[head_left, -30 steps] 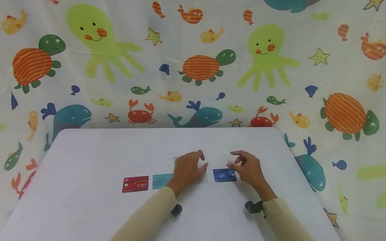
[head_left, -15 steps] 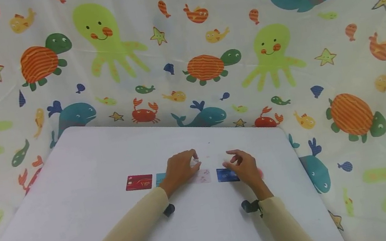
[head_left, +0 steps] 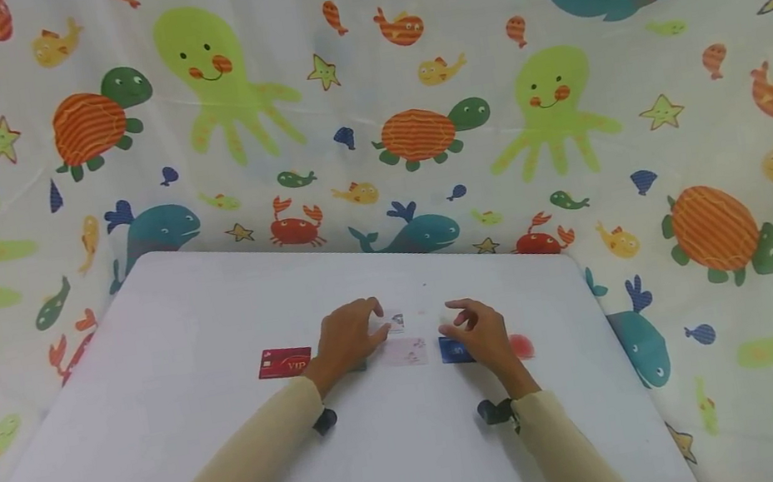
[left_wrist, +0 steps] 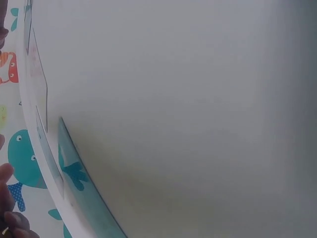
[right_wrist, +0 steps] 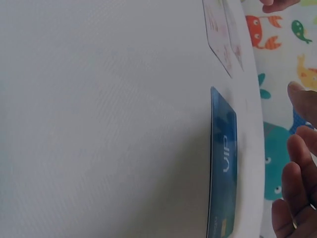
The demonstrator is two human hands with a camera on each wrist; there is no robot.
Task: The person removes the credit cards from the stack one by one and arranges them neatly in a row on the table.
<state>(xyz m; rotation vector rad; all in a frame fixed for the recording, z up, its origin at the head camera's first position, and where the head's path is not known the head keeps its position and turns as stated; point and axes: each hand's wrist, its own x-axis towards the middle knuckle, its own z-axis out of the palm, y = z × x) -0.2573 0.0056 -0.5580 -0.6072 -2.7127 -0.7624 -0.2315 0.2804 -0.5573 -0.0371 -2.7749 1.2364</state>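
Note:
My left hand [head_left: 348, 335] hovers over the row of cards with thumb and fingers apart, holding nothing. A pale card [head_left: 395, 322] shows just past its fingertips. The teal card [left_wrist: 94, 203] lies mostly hidden beneath that hand in the head view. A pale pink card [head_left: 406, 352] sits between the hands. My right hand [head_left: 483, 335], fingers loosely bent and free of any object, is above the blue VIP card [head_left: 454, 350], covering its right part. In the right wrist view, the fingers [right_wrist: 293, 191] hang beyond the blue card.
A red VIP card [head_left: 284, 362] lies at the left end of the row. Right of the right wrist is a pinkish-red card [head_left: 521, 346], partly covered. The white table [head_left: 406, 457] ends at the back against a curtain [head_left: 292, 28] printed with sea animals.
My left hand has drawn left, uncovering the pale pink card and the pale card behind it. My right hand has shifted slightly left over the blue card, showing more of the pinkish-red one.

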